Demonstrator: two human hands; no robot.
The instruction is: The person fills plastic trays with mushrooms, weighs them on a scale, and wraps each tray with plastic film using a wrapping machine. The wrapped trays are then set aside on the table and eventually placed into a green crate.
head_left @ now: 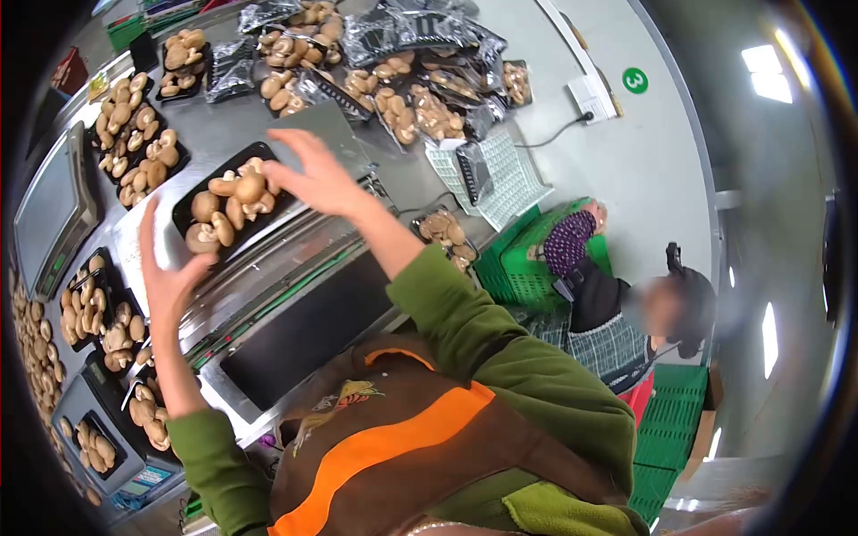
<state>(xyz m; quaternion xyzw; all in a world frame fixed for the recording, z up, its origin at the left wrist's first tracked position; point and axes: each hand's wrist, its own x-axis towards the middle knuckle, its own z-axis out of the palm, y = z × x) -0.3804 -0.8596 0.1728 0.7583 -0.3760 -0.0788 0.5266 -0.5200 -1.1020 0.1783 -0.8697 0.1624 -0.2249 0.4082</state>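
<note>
Both hands are over the bench (201,134), with one black tray (257,232) between them. The tray lies tilted across my line of sight at the far edge of the metal machine (290,255), and holds loose mushrooms (248,188).

Left hand (170,290): thumb and fingers spread well apart, at the tray's left end. Contact with the rim cannot be told.

Right hand (322,179): fingers likewise apart, at the opposite end; a fingertip meets or overlaps the mushrooms there, which of the two unclear. Neither hand is closed round anything.

Worker: green sleeves, brown apron (357,429) with an orange band. The machine has a dark panel (308,332) on the worker's side.

Beyond the tray, to the left: more filled trays (185,154) stand close together. Further along the bench is a heap of film-wrapped packs (429,114), some overlapping. A checked cloth (505,183) lies near them, a slim black object on it.

Right: a second person (599,326) beside a green basket (514,268), a dotted sleeve (570,243) reaching across it. Lower left: a filled tray on a grey platform (125,469).
</note>
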